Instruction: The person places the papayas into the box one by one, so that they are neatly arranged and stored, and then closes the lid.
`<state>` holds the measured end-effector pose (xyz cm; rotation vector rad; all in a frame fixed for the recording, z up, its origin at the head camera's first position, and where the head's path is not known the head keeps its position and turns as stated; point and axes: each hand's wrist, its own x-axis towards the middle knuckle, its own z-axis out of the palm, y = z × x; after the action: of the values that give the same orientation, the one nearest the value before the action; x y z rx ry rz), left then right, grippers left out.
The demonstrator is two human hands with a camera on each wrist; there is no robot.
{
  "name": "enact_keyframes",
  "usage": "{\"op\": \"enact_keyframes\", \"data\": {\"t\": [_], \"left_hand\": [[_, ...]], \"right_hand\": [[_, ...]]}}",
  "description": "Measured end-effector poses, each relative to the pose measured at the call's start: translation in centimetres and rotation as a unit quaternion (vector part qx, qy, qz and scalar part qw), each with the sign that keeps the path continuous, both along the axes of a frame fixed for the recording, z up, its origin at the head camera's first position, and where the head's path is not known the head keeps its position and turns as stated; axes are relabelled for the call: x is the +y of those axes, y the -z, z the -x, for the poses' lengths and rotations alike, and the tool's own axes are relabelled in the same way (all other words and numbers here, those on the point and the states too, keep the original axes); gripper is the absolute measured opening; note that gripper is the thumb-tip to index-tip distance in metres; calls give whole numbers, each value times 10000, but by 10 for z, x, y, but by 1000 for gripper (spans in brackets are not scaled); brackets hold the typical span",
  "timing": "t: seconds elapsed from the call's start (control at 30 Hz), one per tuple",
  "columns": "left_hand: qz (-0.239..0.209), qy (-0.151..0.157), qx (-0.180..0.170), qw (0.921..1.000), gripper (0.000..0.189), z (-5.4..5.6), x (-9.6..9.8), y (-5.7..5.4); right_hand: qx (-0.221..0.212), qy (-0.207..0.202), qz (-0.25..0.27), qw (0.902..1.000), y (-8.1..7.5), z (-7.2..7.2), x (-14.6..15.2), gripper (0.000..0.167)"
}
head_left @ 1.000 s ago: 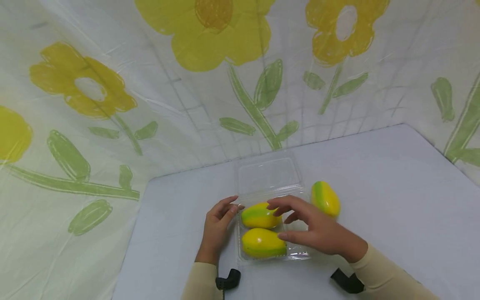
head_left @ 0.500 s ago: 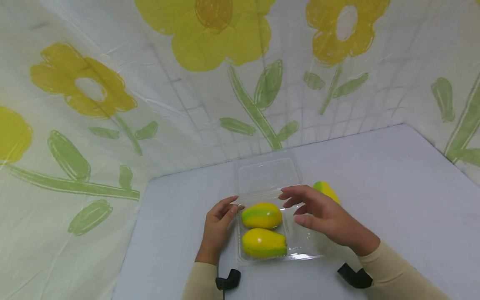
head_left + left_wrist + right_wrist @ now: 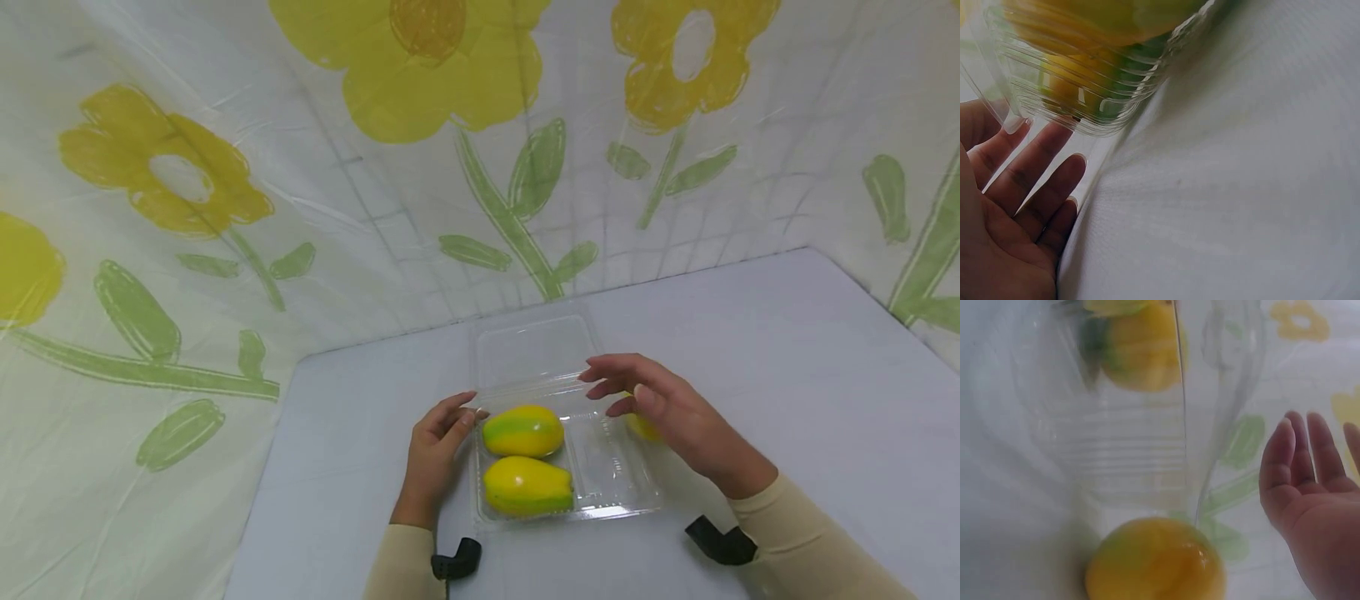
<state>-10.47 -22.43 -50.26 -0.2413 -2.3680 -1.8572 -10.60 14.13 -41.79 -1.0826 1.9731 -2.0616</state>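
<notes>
A clear plastic clamshell box (image 3: 609, 479) lies open on the table, its lid (image 3: 536, 350) folded back toward the wall. In its left half two yellow-green papayas, a rear papaya (image 3: 522, 431) and a front papaya (image 3: 527, 486), rest side by side. My left hand (image 3: 433, 454) holds the box's left rim, thumb and fingers at the edge in the left wrist view. A third papaya (image 3: 1155, 565) lies outside, right of the box, mostly hidden by my right hand (image 3: 678, 417) in the head view. That hand is raised over the box's right side, fingers relaxed, holding nothing.
A white cloth covers the table (image 3: 787, 375). Behind and to the sides hangs a sheet (image 3: 390, 208) printed with yellow flowers. Dark wrist-worn devices sit on each sleeve, the left device (image 3: 457, 560) and the right device (image 3: 722, 542).
My right hand has moved away from the papayas in the box, rightward and slightly toward the wall, and now covers most of the third papaya. The left hand and box have stayed put.
</notes>
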Motion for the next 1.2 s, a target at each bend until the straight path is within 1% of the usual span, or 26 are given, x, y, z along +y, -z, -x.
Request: {"op": "enact_keyframes", "data": {"t": [0.2, 0.33, 0.57, 0.7, 0.9, 1.03, 1.2], "left_hand": [[-13, 4, -9, 10000, 31, 0, 0, 1], [-19, 0, -4, 10000, 31, 0, 0, 0], [-50, 37, 12, 10000, 31, 0, -1, 1], [-56, 35, -15, 10000, 31, 0, -1, 2], [-55, 32, 45, 10000, 31, 1, -1, 4], [-53, 41, 34, 10000, 31, 1, -1, 4], [-90, 35, -39, 9999, 32, 1, -1, 1]], "right_hand": [[-241, -117, 305, 9992, -1, 5, 12, 51], [-288, -163, 547, 9980, 0, 11, 21, 55], [-279, 264, 598, 9975, 1, 15, 33, 56], [-240, 484, 617, 9966, 5, 19, 40, 54], [-398, 924, 600, 9931, 8, 22, 47, 51], [-492, 1179, 351, 9912, 12, 24, 51, 48], [-665, 1459, -120, 9870, 24, 28, 58, 48]]}}
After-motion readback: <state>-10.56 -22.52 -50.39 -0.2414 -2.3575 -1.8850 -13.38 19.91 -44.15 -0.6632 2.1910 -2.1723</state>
